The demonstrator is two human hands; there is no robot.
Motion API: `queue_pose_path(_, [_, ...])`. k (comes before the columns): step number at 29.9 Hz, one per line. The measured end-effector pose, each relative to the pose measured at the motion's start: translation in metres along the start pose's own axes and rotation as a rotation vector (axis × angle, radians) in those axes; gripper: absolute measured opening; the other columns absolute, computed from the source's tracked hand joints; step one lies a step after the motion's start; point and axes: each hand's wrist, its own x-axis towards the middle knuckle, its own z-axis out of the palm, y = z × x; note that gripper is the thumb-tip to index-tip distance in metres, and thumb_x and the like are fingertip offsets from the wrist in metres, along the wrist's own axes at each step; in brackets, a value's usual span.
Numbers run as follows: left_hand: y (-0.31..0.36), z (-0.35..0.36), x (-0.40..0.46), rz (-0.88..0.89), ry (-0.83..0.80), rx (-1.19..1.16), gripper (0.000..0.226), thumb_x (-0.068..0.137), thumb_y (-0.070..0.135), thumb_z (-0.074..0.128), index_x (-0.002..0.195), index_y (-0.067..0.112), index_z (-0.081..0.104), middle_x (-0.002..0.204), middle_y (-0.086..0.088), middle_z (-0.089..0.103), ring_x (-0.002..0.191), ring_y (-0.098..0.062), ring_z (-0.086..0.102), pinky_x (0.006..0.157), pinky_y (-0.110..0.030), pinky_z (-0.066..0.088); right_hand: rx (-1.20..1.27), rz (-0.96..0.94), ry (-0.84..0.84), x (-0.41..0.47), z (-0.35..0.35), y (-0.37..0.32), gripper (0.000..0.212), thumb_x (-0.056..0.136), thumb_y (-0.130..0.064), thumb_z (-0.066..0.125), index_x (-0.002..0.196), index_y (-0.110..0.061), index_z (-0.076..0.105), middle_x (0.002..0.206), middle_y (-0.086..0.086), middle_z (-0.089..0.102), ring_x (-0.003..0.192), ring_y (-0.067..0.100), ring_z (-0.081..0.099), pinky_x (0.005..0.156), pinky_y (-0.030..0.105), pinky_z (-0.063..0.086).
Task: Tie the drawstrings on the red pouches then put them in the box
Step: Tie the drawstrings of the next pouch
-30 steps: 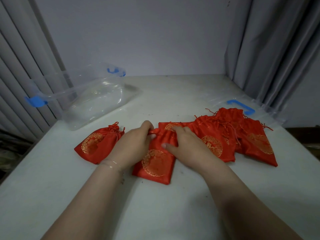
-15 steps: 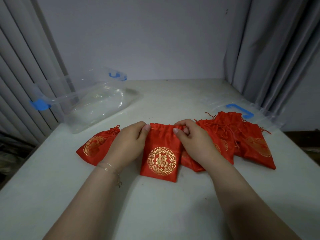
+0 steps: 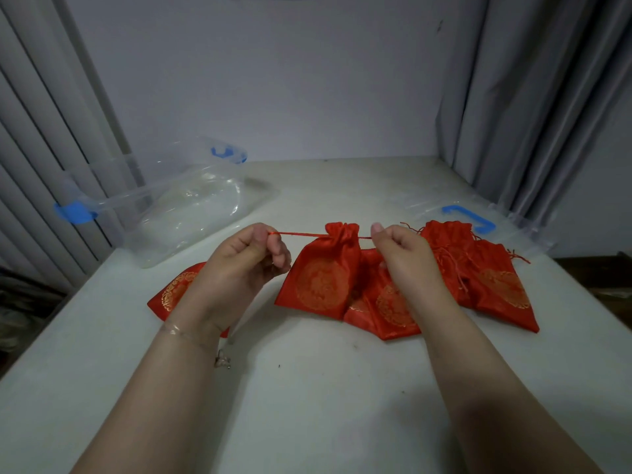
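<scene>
My left hand and right hand are each pinching an end of the drawstring, stretching it taut either side of the red pouch's gathered neck. The pouch is lying on the table, the clear box sitting empty far left.

Glossy satin cloth pouches (gold print), clear plastic box.

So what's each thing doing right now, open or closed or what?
Middle pouch: mouth cinched shut, drawstrings pulled taut sideways.
Left hand: pinching one drawstring.
Right hand: pinching the other.
Left pouch: lying flat.
Right pouches: piled, strings loose.
Clear box: open, empty.
Lid: off, flat.
</scene>
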Motion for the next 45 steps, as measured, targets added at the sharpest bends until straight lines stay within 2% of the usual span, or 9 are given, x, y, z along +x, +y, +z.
queue_pose_path(3, [0.001,0.001,-0.004,0.068,-0.144,-0.048,0.024,0.085,0.037,0.059,0.065,0.025,0.065,0.06,0.006,0.056,0.069,-0.01,0.056,0.076,-0.022,0.05,0.05,-0.03,0.114,0.001,-0.002,0.0,0.036,0.092,-0.021,0.054,0.061,-0.011,0.039,0.059,0.005,0.036,0.06,0.026,0.047,0.05,0.017,0.037])
queue_pose_path(10, [0.004,0.011,-0.009,0.115,-0.282,0.105,0.028,0.085,0.05,0.059,0.072,0.026,0.067,0.091,0.008,0.062,0.093,-0.009,0.053,0.082,-0.021,0.041,-0.215,-0.154,0.126,0.007,0.004,0.012,0.041,0.088,-0.031,0.051,0.054,-0.017,0.032,0.058,-0.003,0.035,0.07,0.028,0.045,0.069,0.049,0.05])
queue_pose_path(14, [0.007,0.021,-0.014,0.117,-0.416,0.226,0.029,0.093,0.041,0.051,0.078,0.021,0.067,0.127,-0.007,0.062,0.13,-0.022,0.048,0.105,-0.029,0.038,-0.445,-0.135,-0.064,0.01,0.014,0.021,0.043,0.093,-0.025,0.052,0.055,-0.02,0.033,0.066,0.004,0.044,0.073,0.024,0.045,0.068,0.033,0.036])
queue_pose_path(19, [0.002,0.034,-0.014,0.108,-0.271,0.523,0.028,0.096,0.016,0.046,0.082,0.003,0.067,0.091,-0.008,0.072,0.095,-0.017,0.068,0.086,-0.021,0.05,-0.652,-0.124,-0.217,0.008,0.018,0.026,0.041,0.093,-0.028,0.051,0.058,-0.023,0.032,0.076,0.003,0.044,0.076,0.02,0.043,0.065,0.029,0.024])
queue_pose_path(23, [-0.009,0.027,-0.006,0.051,-0.043,0.87,0.022,0.096,0.02,0.053,0.083,0.024,0.07,0.075,0.009,0.07,0.067,-0.003,0.064,0.068,-0.011,0.045,-0.513,-0.112,-0.152,0.004,0.018,0.026,0.041,0.091,-0.034,0.053,0.057,-0.014,0.041,0.054,-0.003,0.042,0.058,0.017,0.045,0.058,0.035,0.035])
queue_pose_path(31, [-0.024,0.015,0.003,0.001,0.128,0.99,0.023,0.072,0.024,0.081,0.093,0.024,0.073,0.083,0.012,0.068,0.075,-0.001,0.059,0.073,-0.014,0.044,-0.109,-0.128,-0.28,-0.022,0.02,-0.006,0.028,0.093,-0.024,0.055,0.067,-0.016,0.061,0.043,-0.022,0.051,0.043,-0.005,0.048,0.046,0.009,0.031])
queue_pose_path(37, [-0.027,0.018,0.004,0.175,0.169,1.075,0.014,0.074,0.012,0.075,0.086,0.02,0.075,0.082,0.007,0.07,0.073,-0.008,0.059,0.07,-0.02,0.045,-0.181,-0.294,-0.435,-0.035,0.031,-0.003,0.024,0.087,-0.036,0.059,0.071,-0.02,0.066,0.06,-0.01,0.058,0.056,0.001,0.05,0.056,0.026,0.04])
queue_pose_path(41, [-0.03,0.018,0.005,0.281,0.173,1.123,0.017,0.074,0.006,0.071,0.084,0.019,0.075,0.081,0.006,0.072,0.076,-0.008,0.063,0.072,-0.025,0.048,-0.097,-0.156,-0.233,-0.025,0.025,-0.001,0.039,0.086,-0.055,0.048,0.071,-0.022,0.061,0.062,-0.006,0.062,0.056,0.008,0.057,0.061,0.037,0.049])
queue_pose_path(45, [-0.032,0.022,0.006,0.336,0.138,1.177,0.012,0.075,0.012,0.072,0.082,0.022,0.074,0.08,0.008,0.071,0.079,-0.012,0.062,0.072,-0.031,0.049,-0.006,-0.066,-0.259,-0.018,0.023,0.0,0.004,0.09,-0.033,0.059,0.092,-0.031,0.058,0.074,-0.008,0.062,0.053,0.0,0.056,0.056,0.021,0.046])
